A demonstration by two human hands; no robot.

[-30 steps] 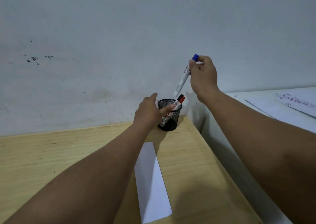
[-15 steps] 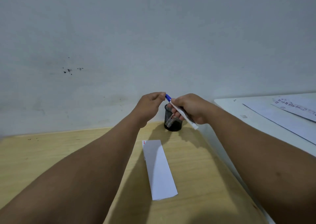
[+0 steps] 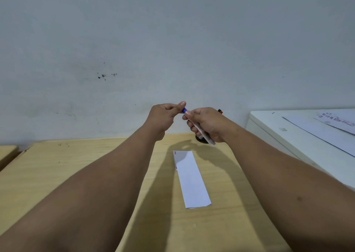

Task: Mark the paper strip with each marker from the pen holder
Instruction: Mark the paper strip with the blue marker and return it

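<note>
My right hand (image 3: 206,123) grips the white barrel of a blue marker (image 3: 204,134), held slanted above the table. My left hand (image 3: 163,116) pinches the marker's blue cap (image 3: 184,110) between thumb and forefinger. The black mesh pen holder (image 3: 200,139) is almost wholly hidden behind my right hand; only its base shows. A red-capped marker tip (image 3: 220,111) peeks out over my right hand. The white paper strip (image 3: 190,176) lies flat on the wooden table (image 3: 57,175) below my hands, with a small red mark at its far left corner.
A grey wall rises right behind the table. To the right stands a white surface (image 3: 288,136) with printed paper sheets (image 3: 330,128) on it. A gap separates another wooden piece (image 3: 7,153) at the far left.
My right hand lifted the blue marker out of the holder and brought it down to chest height. My left hand left the holder and took hold of the blue cap.
</note>
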